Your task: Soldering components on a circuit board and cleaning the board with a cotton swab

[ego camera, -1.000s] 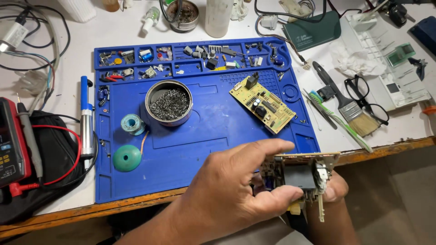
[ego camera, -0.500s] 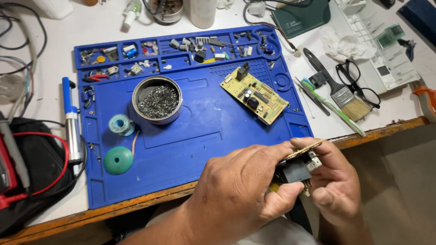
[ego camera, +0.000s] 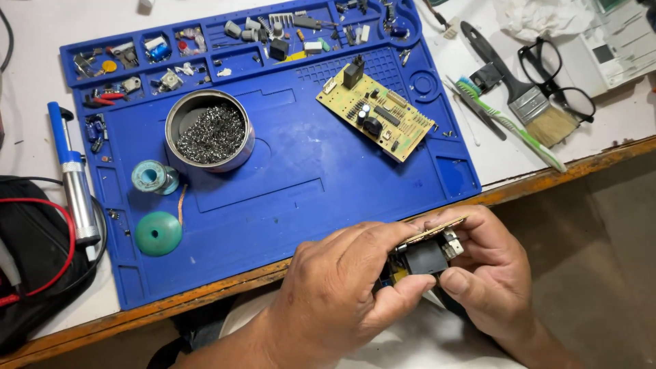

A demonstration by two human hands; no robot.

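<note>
1. Head view, item in hand: a small circuit board (ego camera: 432, 232) with a black box-shaped component (ego camera: 425, 257) and metal terminals mounted on it. I hold it off the front edge of the worktop (ego camera: 547, 179), above my lap and clear of the blue work mat (ego camera: 287, 178).
2. Head view, handling judgement: the board looks light and stiff, but fragile at its solder joints and terminals. The sound place to take hold is the board edges and the solid black block, not the pins.
3. Head view, left hand (ego camera: 342, 294): comes in from the lower left, back of the hand up, fingers curled round the near side of the item and closed on it.
4. Head view, right hand (ego camera: 488, 270): comes in from the lower right, thumb under the black component, fingers over the board's upper edge, also gripping. Both hands are together, clamped on the same piece.
5. Head view, surroundings: a second, larger circuit board (ego camera: 376, 113) lies flat on the mat, well apart from my hands. A tin of metal wool (ego camera: 208, 131), a solder spool (ego camera: 155, 177) and a green cap (ego camera: 158, 233) sit to the left; a paintbrush (ego camera: 523, 92), a toothbrush (ego camera: 509, 123) and spectacles (ego camera: 557, 75) lie to the right.
</note>
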